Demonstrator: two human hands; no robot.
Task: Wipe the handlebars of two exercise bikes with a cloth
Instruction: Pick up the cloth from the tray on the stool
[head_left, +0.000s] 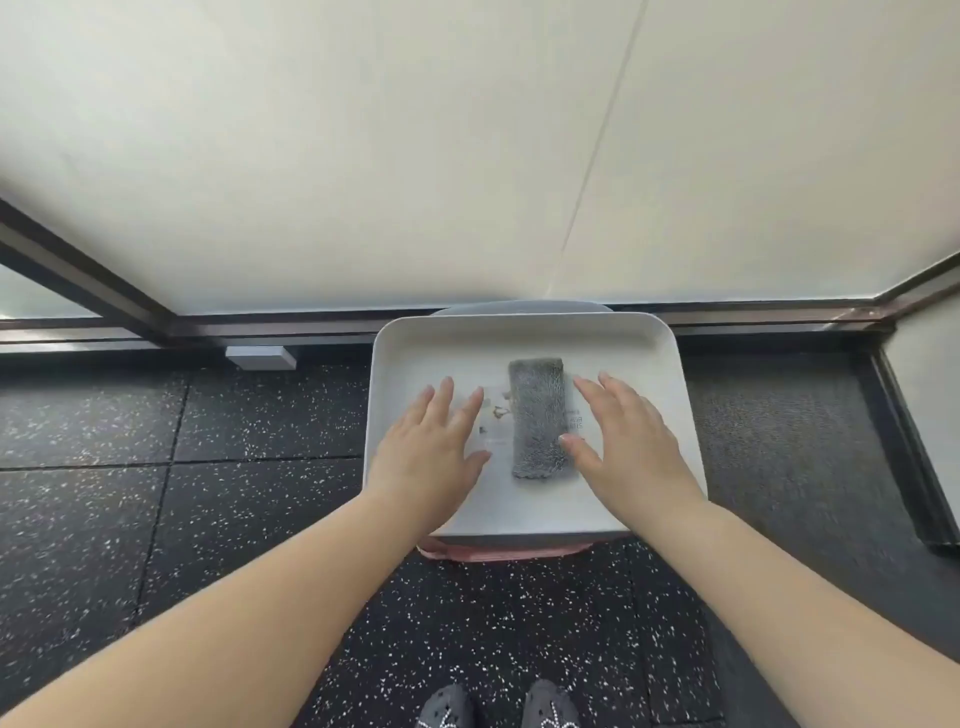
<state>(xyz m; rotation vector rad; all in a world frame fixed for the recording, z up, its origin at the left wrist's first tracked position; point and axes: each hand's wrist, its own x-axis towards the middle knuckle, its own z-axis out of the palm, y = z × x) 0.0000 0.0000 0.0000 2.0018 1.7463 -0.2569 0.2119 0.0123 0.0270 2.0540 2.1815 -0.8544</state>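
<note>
A folded grey cloth (537, 415) lies lengthwise in the middle of a white tray (524, 332). Over the tray's left half my left hand (431, 447) hovers flat with its fingers spread, a little to the left of the cloth. My right hand (628, 441) is open too, fingers apart, just right of the cloth with the thumb close to its edge. Neither hand holds anything. No exercise bike or handlebar is in view.
The tray rests on a round stool with a pink edge (498, 553), against a pale wall (467, 156) with a dark metal base rail (260, 327). Black speckled rubber floor tiles (156, 519) surround it. My feet (498, 709) stand just before the stool.
</note>
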